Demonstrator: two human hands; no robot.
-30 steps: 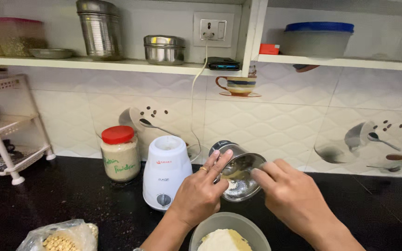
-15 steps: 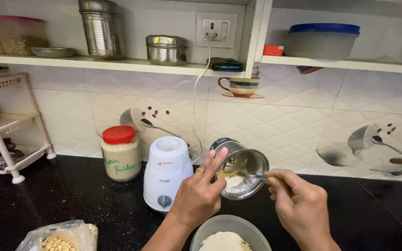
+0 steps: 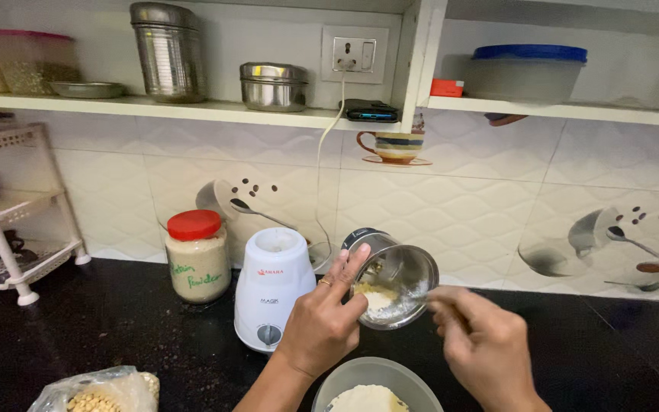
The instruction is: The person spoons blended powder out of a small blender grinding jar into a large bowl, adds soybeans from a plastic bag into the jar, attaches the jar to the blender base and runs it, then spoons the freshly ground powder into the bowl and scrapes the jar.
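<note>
**Steel jar tipped over the bowl**

I see a red-lidded jar (image 3: 196,255) and white grinder base (image 3: 271,286) left of my fingers. My left hand (image 3: 322,324) grips the tilted steel grinder jar (image 3: 394,276), powder inside. My right hand (image 3: 482,347), blurred, pinches a thin utensil at its rim. Below them sits a grey bowl (image 3: 375,385) on the bench (image 3: 116,328).

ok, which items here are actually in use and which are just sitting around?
In use:
left hand gripping the tilted steel grinder jar
right hand at the jar's mouth
grey bowl of flour below

Lying about:
white mixer base
red-lidded jar
bag of chickpeas
shelf tins
</note>
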